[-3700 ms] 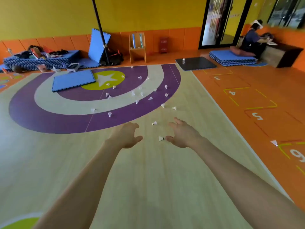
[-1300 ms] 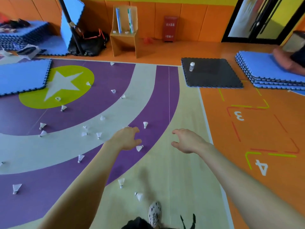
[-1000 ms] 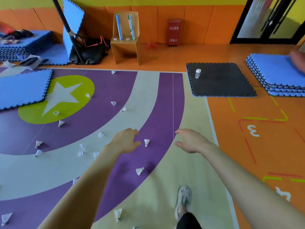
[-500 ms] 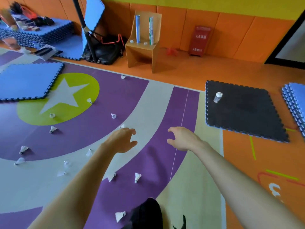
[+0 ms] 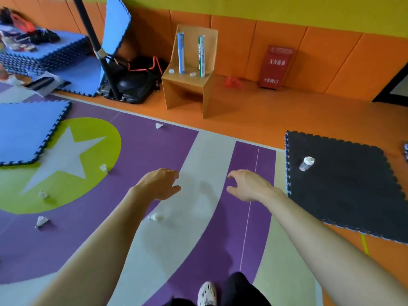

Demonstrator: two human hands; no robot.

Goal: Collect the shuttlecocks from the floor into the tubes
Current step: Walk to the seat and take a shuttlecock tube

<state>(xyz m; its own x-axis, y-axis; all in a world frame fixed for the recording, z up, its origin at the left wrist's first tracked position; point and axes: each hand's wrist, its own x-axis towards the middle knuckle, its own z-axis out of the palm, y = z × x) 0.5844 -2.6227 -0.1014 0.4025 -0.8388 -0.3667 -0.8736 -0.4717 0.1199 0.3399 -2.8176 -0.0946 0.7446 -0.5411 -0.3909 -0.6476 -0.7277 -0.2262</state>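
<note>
Head cam: left hand [image 5: 159, 184] and right hand [image 5: 249, 185] empty, fingers loose
Tubes [image 5: 181, 54]: guess we grab one off the chair [image 5: 187, 89] next

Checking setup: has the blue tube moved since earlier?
No. The blue tube stands on the chair, left of the green tube, as before.

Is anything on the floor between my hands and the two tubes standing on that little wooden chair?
Nothing visible does. Only bare floor lies between the left hand, the right hand and the wooden chair holding the two tubes. One shuttlecock lies just left of that path; the black mat sits off to the right.
</note>
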